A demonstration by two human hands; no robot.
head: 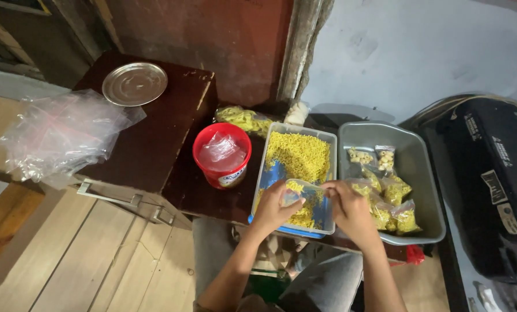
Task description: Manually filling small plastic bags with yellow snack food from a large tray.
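Dark wooden counter [154,144] against a reddish wall carries a blue tray [273,173] of yellow snack. Over it, left hand [273,209] and right hand [348,207], fingers curled, pinch a small clear bag [305,193] between them.

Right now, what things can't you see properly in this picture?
Head view only:
- Left hand fingertips: hidden behind the small clear plastic bag both hands hold.
- Right hand: covers part of the blue tray of yellow snacks.
- Black case: cut off by the right edge.
- Red tub contents: crumpled plastic hides them.
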